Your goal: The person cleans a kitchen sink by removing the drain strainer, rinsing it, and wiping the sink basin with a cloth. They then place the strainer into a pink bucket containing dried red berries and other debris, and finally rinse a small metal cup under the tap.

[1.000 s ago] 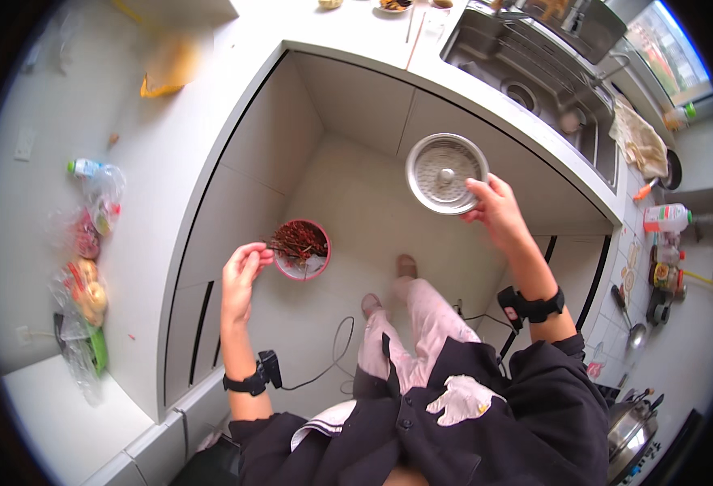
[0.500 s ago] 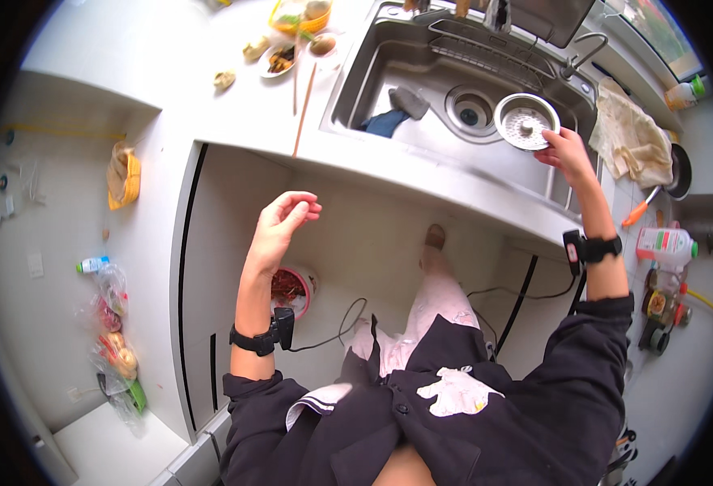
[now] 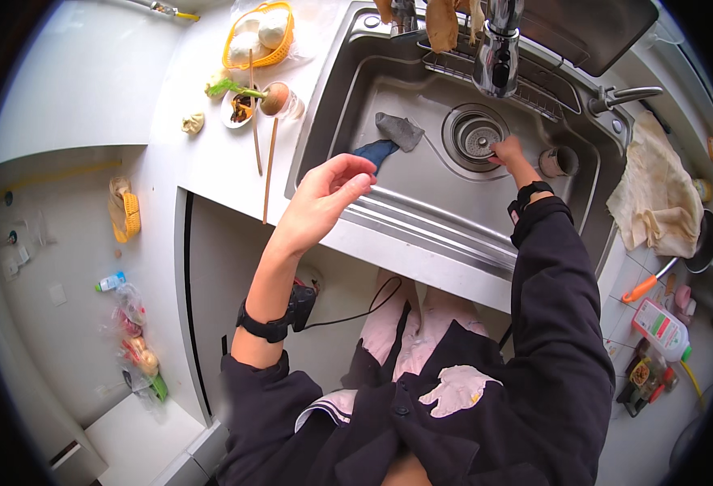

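In the steel sink [image 3: 421, 182], my right hand [image 3: 515, 158] reaches down to the round drain opening [image 3: 453, 146]. Its fingers grip the rim of a metal sink strainer [image 3: 478, 139], which sits within the drain ring; whether it is fully seated I cannot tell. My left hand [image 3: 324, 198] hovers over the sink's front left edge, empty, with loosely curled fingers and the thumb apart. Beyond its fingertips lie a blue cloth [image 3: 379, 151] and a grey cloth [image 3: 401, 130] on the sink floor. A small cylindrical container [image 3: 559, 162] stands right of my right hand.
A chrome faucet [image 3: 498, 61] hangs over the sink's back, before a wire rack [image 3: 534, 97]. Chopsticks [image 3: 270, 170], a small bowl [image 3: 235, 121] and a yellow basket [image 3: 271, 57] occupy the left counter. At right are a beige cloth [image 3: 656, 190], a pan [image 3: 703, 243] and a bottle [image 3: 661, 328].
My right hand has lowered the strainer from above the sink's front right into the drain. My left hand has risen toward the sink's front edge. The view has shifted closer to the sink.
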`<state>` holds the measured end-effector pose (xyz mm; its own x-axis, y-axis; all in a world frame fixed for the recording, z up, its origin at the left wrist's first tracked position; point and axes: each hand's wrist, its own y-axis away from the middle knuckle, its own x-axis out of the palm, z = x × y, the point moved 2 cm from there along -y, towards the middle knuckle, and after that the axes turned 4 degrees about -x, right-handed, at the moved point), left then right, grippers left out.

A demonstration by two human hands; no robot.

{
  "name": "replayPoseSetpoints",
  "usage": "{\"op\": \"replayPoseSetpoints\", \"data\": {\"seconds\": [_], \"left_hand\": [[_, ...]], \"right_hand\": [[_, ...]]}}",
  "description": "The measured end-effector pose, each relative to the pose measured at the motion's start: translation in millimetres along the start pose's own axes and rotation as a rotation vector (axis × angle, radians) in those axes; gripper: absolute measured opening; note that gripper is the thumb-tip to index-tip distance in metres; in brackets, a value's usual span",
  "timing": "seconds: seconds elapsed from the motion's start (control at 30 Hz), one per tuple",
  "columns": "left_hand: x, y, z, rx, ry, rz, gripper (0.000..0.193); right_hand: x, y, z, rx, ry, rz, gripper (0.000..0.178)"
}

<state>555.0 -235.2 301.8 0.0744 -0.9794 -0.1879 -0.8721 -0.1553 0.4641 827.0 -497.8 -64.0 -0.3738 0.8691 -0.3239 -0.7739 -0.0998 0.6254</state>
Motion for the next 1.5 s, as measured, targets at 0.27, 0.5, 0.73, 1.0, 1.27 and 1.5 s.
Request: {"op": "replayPoseSetpoints", "data": {"seconds": [0.27, 0.5, 0.73, 1.0, 1.27, 1.5], "left_hand": [[18.4, -94.5, -14.9, 0.017, -0.175, 0.141, 0.034], [27.7, -158.3, -11.2, 0.157, -0.379, 0.029, 0.045], [38.1, -220.8, -21.1, 0.681, -0.704, -0.300, 0.047], [48.9, -250.1, -33.4, 0.735, -0.509, -0.348, 0.037], [54.1, -246.8, -40.2, 0.870, -0.411, -0.488, 0.024], [60.6, -230.2, -28.5, 0.615, -0.451, -0.537, 0.017]], "right_hand": [[8.9, -14.2, -33.4, -0.256, 0.462, -0.159, 0.036], [-21.9, 25.0, -10.0, -0.107, 0.268, 0.035, 0.038], [-62.1, 125.9, 81.5, -0.126, -0.329, 0.098, 0.021], [-34.2, 192.9, 144.0, -0.203, -0.993, 0.124, 0.020], [-4.4, 188.6, 177.9, -0.123, -1.209, 0.157, 0.024], [3.3, 200.8, 200.0, -0.134, -1.282, 0.246, 0.032]]}}
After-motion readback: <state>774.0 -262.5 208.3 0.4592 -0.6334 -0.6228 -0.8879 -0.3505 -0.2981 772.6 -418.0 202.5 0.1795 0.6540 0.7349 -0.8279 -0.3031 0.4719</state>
